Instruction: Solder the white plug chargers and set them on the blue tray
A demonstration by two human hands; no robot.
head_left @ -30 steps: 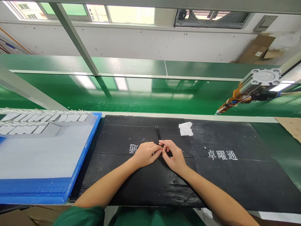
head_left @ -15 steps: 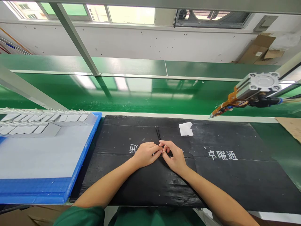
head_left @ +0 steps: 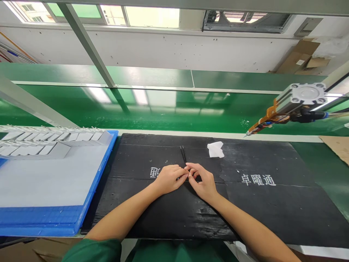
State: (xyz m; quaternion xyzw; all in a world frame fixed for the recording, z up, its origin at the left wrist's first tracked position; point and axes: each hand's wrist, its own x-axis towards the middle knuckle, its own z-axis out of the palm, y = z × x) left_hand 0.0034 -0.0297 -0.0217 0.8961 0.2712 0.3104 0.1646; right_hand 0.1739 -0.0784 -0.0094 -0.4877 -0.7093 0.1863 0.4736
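My left hand [head_left: 170, 178] and my right hand [head_left: 202, 182] meet at the fingertips over a black mat [head_left: 169, 214]. Thumb and fingers of each are pinched together; whatever is between them is hidden or too small to name. Two thin black strands with pale tips [head_left: 183, 153] stretch away from the fingertips across the mat; I cannot tell if they are held. A crumpled white piece [head_left: 215, 149] lies on the mat, beyond my right hand.
At the left is a blue tray [head_left: 40, 222] with a white sheet and rows of pale grey parts [head_left: 40, 145]. An orange-and-silver tool [head_left: 289, 105] hangs over the mat's far right edge. Cardboard [head_left: 338, 147] lies at the right.
The hanging tool at the right has shifted slightly to the right. My hands have stayed in almost the same place and pose.
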